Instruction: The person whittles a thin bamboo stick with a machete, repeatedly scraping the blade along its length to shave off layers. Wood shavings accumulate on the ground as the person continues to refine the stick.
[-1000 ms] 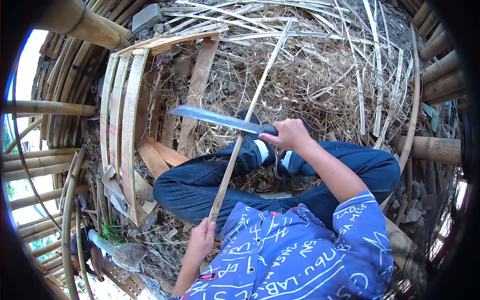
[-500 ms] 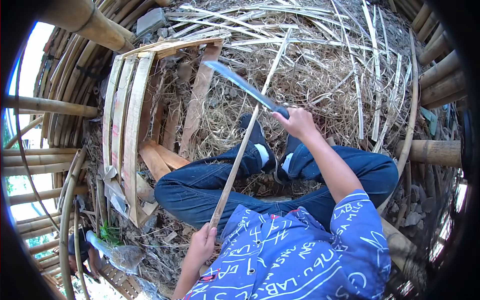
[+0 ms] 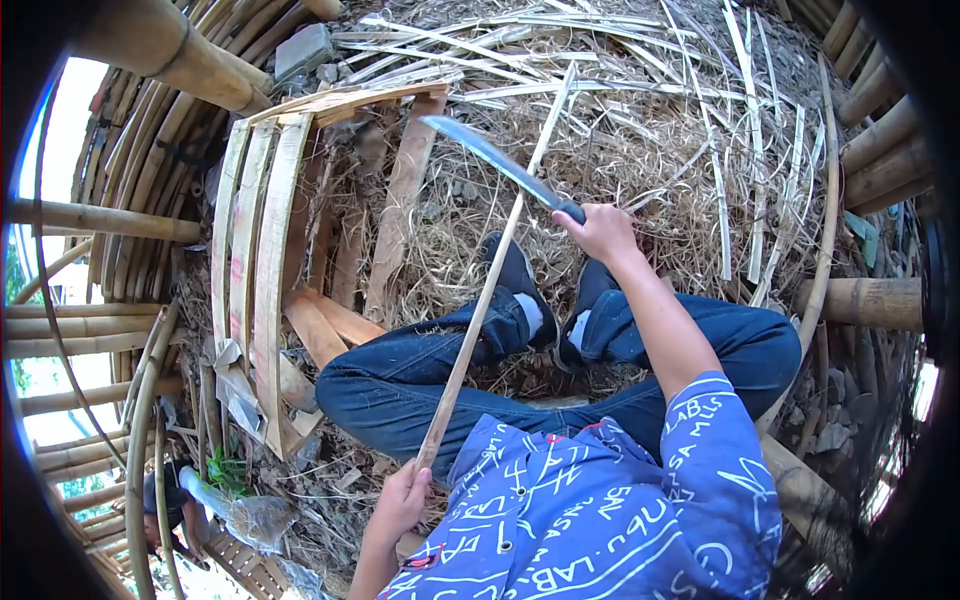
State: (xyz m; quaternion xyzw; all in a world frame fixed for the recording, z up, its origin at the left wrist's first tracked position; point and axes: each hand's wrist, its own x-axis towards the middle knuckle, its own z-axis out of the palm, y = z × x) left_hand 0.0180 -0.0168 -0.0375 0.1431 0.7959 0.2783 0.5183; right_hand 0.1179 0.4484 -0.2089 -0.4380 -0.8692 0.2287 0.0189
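Observation:
My right hand [image 3: 602, 233] is closed round the dark handle of a long-bladed knife [image 3: 490, 155]. The blade points up and to the left, crossing a long, thin bamboo strip [image 3: 468, 345] in this view. Low and to the left, my left hand [image 3: 403, 497] grips the near end of that strip beside my shirt. From there the strip slants up over my crossed legs [image 3: 420, 380], its far tip above the shavings. Both hands are closed, and the blade lies near the upper part of the strip.
Curly shavings [image 3: 640, 190] cover the ground ahead, with pale split strips [image 3: 750, 150] beyond and to the right. A wooden slat crate [image 3: 270, 270] stands at left. Bamboo poles [image 3: 110, 220] wall both sides. Another person [image 3: 170, 505] is at lower left, and a grey block [image 3: 302, 52] lies at upper left.
The knife and my right hand have shifted slightly to the right. My left hand still holds the strip in nearly the same place. The whole view has moved a little.

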